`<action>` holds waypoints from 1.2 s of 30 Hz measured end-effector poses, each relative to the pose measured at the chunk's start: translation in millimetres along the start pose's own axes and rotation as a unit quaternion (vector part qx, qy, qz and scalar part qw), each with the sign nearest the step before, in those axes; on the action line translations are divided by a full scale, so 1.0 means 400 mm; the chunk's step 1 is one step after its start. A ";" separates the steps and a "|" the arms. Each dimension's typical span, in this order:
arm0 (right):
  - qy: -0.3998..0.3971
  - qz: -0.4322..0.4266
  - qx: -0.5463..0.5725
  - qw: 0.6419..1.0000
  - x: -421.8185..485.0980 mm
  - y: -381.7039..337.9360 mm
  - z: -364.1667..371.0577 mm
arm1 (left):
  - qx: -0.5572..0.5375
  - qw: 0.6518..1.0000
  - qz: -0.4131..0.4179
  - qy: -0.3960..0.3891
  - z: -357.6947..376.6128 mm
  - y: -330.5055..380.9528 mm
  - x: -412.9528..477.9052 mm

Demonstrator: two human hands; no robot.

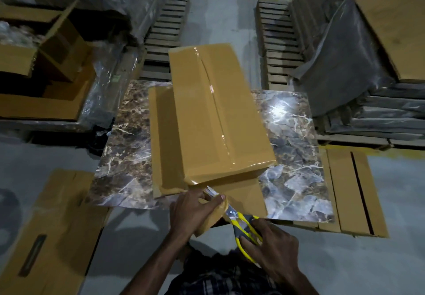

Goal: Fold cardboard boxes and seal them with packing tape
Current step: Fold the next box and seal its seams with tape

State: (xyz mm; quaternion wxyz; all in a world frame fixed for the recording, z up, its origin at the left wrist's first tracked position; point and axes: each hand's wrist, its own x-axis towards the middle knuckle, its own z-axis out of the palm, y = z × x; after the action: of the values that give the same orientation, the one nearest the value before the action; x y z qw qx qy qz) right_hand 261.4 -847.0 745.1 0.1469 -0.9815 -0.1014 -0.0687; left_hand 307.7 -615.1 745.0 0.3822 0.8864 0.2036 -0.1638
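Both hands were clamped: the left hand gripped the tape roll and the right hand the scissors, their blades at the strip coming off the box on the counter. Empty, the box probably handled light and stiff yet dentable, best held by its lower edges, its glossy tape slick. No writing was readable

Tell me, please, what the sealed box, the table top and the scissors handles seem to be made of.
Box: matt brown cardboard, with glossy tape along its seam. Table top: polished marble or marble-print laminate, veined and reflecting light; I cannot tell which. Scissors handles: probably smooth yellow and grey plastic.
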 end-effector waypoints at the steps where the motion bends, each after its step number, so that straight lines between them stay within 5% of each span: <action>1: 0.003 0.002 -0.002 1.000 -0.006 0.051 -0.005 | -0.003 1.000 -0.002 -0.009 0.039 0.033 -0.002; 8: 0.018 0.092 -0.052 0.994 -0.024 0.415 -0.043 | -0.060 0.993 0.038 -0.091 0.349 0.291 0.029; 16: -0.088 0.253 0.003 0.964 0.058 0.707 0.078 | -0.074 0.985 0.069 -0.140 0.590 0.534 0.204; 23: -0.102 0.272 -0.008 0.957 0.121 0.765 0.175 | 0.067 0.991 0.038 -0.111 0.657 0.599 0.326; 36: -0.155 0.292 -0.031 0.943 0.127 0.725 0.162 | -0.022 0.991 0.109 -0.078 0.612 0.534 0.260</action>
State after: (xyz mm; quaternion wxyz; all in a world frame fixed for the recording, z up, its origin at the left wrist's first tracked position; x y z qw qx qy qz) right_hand 381.1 -1090.0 612.3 0.1122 -0.9706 0.1705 0.1275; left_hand 468.4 -906.3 669.2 0.4321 0.8791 0.0789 -0.1851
